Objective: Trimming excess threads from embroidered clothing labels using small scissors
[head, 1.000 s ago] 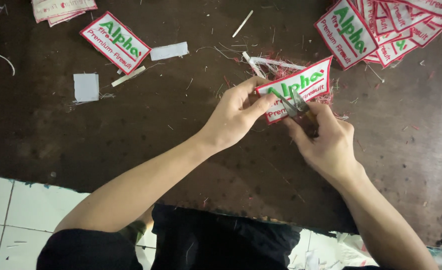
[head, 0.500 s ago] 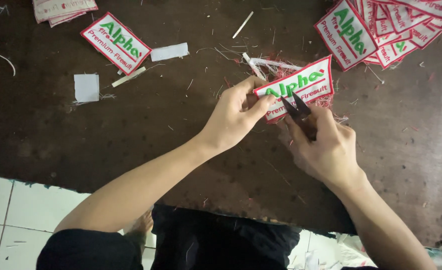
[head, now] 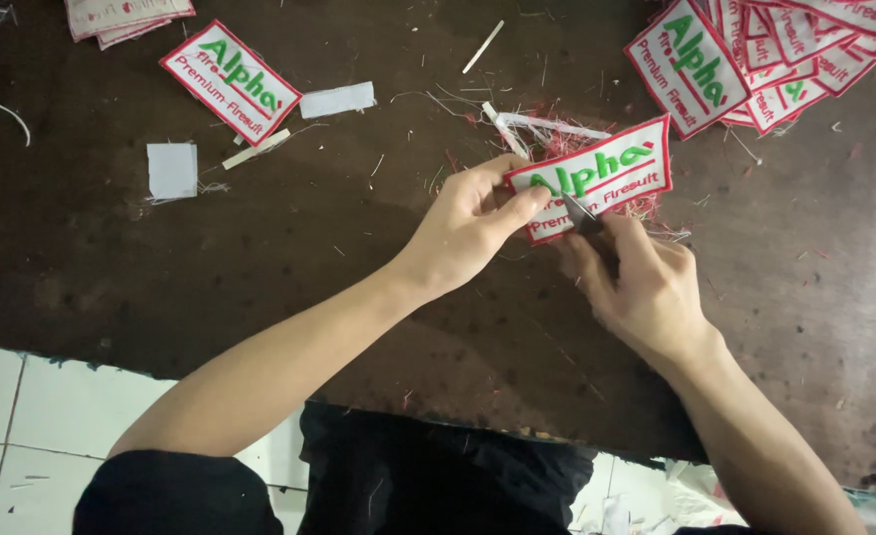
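One embroidered patch [head: 596,178], white with a red border and green and red lettering, sits just right of the middle of the frame, held a little above the dark bench [head: 259,258]. The left hand [head: 467,223] has its grip closed on the patch's left end, thumb on top and fingers under. The right hand [head: 646,287] is closed around small thread snips [head: 583,215], whose dark blades touch the lower edge of the patch. Compared with a second ago, the patch has turned slightly, its right corner now pointing higher, and the snips have moved along the lower border toward the middle. To my judgement this means the trimming of loose threads goes on around the edge, and one side is nearly done. Under the patch lies a heap of red and white thread scraps [head: 557,139]. At upper right of the frame is a pile of similar patches [head: 755,50]; at upper left one single patch [head: 230,79] and small white backing pieces [head: 172,168] lie apart
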